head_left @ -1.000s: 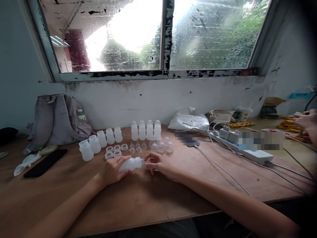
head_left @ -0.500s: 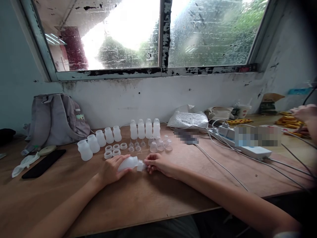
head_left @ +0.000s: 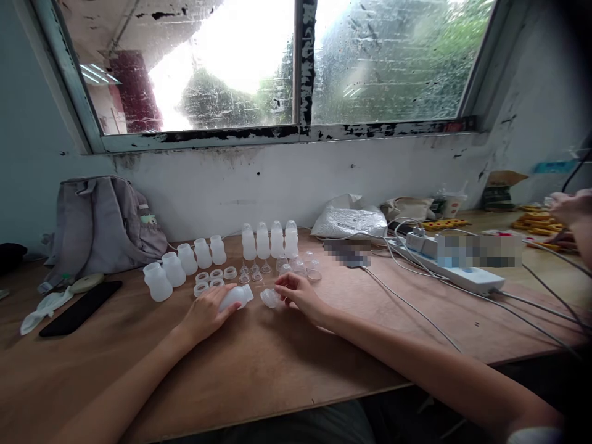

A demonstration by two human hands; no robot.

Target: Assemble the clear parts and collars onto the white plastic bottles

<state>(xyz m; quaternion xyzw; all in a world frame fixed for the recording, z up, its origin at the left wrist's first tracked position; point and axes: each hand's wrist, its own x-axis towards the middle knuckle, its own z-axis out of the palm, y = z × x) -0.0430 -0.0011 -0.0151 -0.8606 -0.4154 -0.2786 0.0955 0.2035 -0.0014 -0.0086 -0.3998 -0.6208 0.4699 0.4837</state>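
Note:
My left hand (head_left: 210, 308) is wrapped round a frosted baby bottle (head_left: 235, 298), tilted with its open neck to the right. A little apart from that neck, my right hand (head_left: 298, 295) pinches a bottle nipple with its collar ring (head_left: 269, 298), the ring side facing the bottle. Behind my left hand lie several loose collar rings (head_left: 230, 272). Clear nipples (head_left: 256, 275) stand beside them, and clear dome caps (head_left: 314, 275) sit behind my right hand. Further back are a row of open bottles (head_left: 157, 282) and several capped bottles (head_left: 263, 242).
A grey backpack (head_left: 106, 222) and a black phone (head_left: 81, 308) are at the left. A silvery plastic bag (head_left: 351, 219) lies by the wall. White cables (head_left: 411, 308) run from a power strip (head_left: 476, 280) at the right. Another person's hand (head_left: 573, 206) shows at the far right.
The collar ring with the nipple has come away from the bottle neck. My right hand has shifted slightly right and up, leaving a gap; the left hand keeps the bottle.

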